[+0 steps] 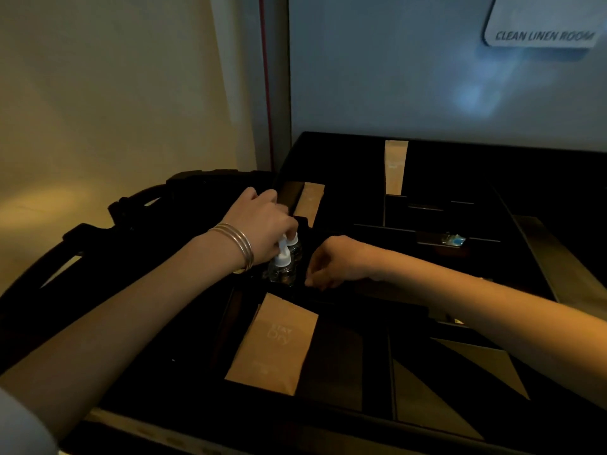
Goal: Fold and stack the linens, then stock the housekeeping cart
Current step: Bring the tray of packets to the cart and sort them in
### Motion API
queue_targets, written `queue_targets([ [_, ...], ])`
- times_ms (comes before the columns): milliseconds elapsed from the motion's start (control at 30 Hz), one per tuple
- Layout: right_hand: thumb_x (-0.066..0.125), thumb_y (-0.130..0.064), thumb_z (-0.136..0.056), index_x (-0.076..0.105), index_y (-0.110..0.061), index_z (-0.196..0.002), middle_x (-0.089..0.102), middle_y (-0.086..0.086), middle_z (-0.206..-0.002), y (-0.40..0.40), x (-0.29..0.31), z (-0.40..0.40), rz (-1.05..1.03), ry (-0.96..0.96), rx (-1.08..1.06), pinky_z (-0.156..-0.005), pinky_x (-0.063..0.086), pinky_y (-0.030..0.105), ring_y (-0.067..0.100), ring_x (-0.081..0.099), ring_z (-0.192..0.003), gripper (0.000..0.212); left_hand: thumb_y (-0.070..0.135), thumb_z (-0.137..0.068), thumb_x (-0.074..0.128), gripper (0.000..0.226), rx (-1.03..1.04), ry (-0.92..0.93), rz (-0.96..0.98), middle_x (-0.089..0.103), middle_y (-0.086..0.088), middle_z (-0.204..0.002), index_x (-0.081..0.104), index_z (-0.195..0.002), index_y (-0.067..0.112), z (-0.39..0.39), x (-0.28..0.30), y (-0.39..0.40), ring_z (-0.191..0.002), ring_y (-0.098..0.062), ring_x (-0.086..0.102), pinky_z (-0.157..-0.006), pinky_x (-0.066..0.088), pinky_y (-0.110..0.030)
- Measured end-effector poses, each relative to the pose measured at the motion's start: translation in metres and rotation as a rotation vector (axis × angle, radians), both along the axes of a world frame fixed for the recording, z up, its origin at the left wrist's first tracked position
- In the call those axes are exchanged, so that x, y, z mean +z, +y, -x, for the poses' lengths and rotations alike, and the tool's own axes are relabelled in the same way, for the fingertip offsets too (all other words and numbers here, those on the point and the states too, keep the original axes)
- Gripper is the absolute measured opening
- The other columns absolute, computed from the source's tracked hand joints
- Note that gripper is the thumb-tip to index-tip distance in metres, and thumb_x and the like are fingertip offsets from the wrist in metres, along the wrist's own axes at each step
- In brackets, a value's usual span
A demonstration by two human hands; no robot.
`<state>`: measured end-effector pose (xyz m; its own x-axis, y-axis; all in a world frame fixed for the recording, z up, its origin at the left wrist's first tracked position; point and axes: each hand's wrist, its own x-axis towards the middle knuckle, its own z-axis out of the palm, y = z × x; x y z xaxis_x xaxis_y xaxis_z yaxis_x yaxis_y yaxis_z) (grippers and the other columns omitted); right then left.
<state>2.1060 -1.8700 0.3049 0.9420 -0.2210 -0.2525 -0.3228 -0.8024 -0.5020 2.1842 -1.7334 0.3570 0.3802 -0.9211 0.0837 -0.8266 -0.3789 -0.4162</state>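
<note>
Water bottles going upright into the cart tray, left hand on the caps.

The left hand [262, 221] reaches down from above, its fingers [289, 229] curled round the white caps of small water bottles [283, 264], which stand upright, long axis vertical, directly under those fingers in a dark compartment of the cart's top tray [345, 142]. The right hand [331, 261] sits just to the right of the bottles, its fingers bent loosely downward toward the tray floor; whether they pinch anything is too dark to tell. A brown "Stay Dry" packet [276, 343] lies nearer the person, below both hands. The left hand looks better placed to seat the bottles.
</note>
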Motion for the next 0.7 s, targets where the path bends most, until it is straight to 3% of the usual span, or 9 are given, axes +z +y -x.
queue_targets([
  [67,0.066,-0.023,-0.087,0.068,-0.018,-0.093,0.067,-0.004,-0.089,0.005,0.012,0.015,0.22,-0.15,0.096,-0.073,0.052,0.021,0.006,0.062,-0.079,0.008,0.036,-0.091,0.051,0.033,-0.025,0.055,0.033,0.049,0.007,-0.125,0.05,-0.124,0.034,-0.001,-0.002,0.007,-0.119,-0.018,0.037,-0.088,0.029,-0.03],
  [133,0.067,-0.022,-0.086,0.07,-0.021,-0.091,0.07,-0.006,-0.088,0.011,0.024,0.034,0.184,-0.241,0.231,-0.076,0.05,0.016,0.001,0.062,-0.077,0.007,0.038,-0.091,0.052,0.037,-0.044,0.123,0.058,0.044,0.008,-0.131,0.048,-0.128,0.035,-0.003,-0.003,0.016,-0.121,-0.015,0.036,-0.091,0.031,-0.029],
  [233,0.07,-0.023,-0.083,0.068,-0.021,-0.109,0.066,-0.007,-0.11,0.027,0.03,0.059,0.16,-0.07,0.614,-0.08,0.041,0.004,-0.007,0.055,-0.093,0.026,0.039,-0.091,0.053,0.035,-0.09,0.235,0.095,0.043,0.011,-0.134,0.051,-0.126,0.036,-0.001,-0.005,0.031,-0.124,-0.013,0.034,-0.096,0.032,-0.028],
  [267,0.07,-0.023,-0.083,0.062,-0.024,-0.12,0.06,-0.009,-0.124,0.03,0.026,0.061,0.242,-0.031,0.723,-0.085,0.04,0.006,-0.008,0.05,-0.105,0.037,0.038,-0.09,0.054,0.034,-0.109,0.264,0.113,0.042,0.011,-0.134,0.052,-0.124,0.035,0.0,-0.006,0.036,-0.126,-0.012,0.033,-0.098,0.031,-0.028],
  [333,0.067,-0.025,-0.084,0.045,-0.031,-0.136,0.041,-0.012,-0.142,0.033,0.016,0.06,0.481,-0.033,0.844,-0.094,0.043,0.024,0.006,0.043,-0.126,0.056,0.035,-0.089,0.058,0.032,-0.152,0.306,0.15,0.043,0.01,-0.135,0.056,-0.121,0.032,0.0,-0.01,0.044,-0.129,-0.012,0.032,-0.102,0.032,-0.029],
  [433,0.062,-0.026,-0.087,0.034,-0.031,-0.14,0.031,-0.007,-0.144,0.036,0.011,0.054,0.714,-0.142,0.861,-0.083,0.049,0.035,0.022,0.046,-0.123,0.061,0.032,-0.087,0.061,0.03,-0.174,0.337,0.174,0.045,0.007,-0.135,0.06,-0.117,0.028,-0.001,-0.015,0.052,-0.133,-0.012,0.03,-0.107,0.034,-0.034],
  [567,0.048,-0.026,-0.092,0.049,-0.026,-0.133,0.05,-0.003,-0.135,0.04,0.007,0.047,0.727,-0.309,0.954,-0.07,0.052,0.035,0.022,0.052,-0.114,0.042,0.033,-0.09,0.057,0.027,-0.173,0.346,0.19,0.047,0.006,-0.134,0.063,-0.115,0.027,-0.004,-0.018,0.055,-0.138,-0.011,0.025,-0.108,0.034,-0.038],
  [700,0.05,-0.02,-0.092,0.05,-0.022,-0.131,0.052,0.001,-0.132,0.042,-0.002,0.041,0.775,-0.339,0.956,-0.063,0.049,0.032,0.023,0.05,-0.111,0.039,0.035,-0.091,0.054,0.028,-0.162,0.322,0.165,0.047,0.009,-0.135,0.062,-0.117,0.028,-0.005,-0.021,0.053,-0.138,-0.009,0.022,-0.106,0.035,-0.036],
])
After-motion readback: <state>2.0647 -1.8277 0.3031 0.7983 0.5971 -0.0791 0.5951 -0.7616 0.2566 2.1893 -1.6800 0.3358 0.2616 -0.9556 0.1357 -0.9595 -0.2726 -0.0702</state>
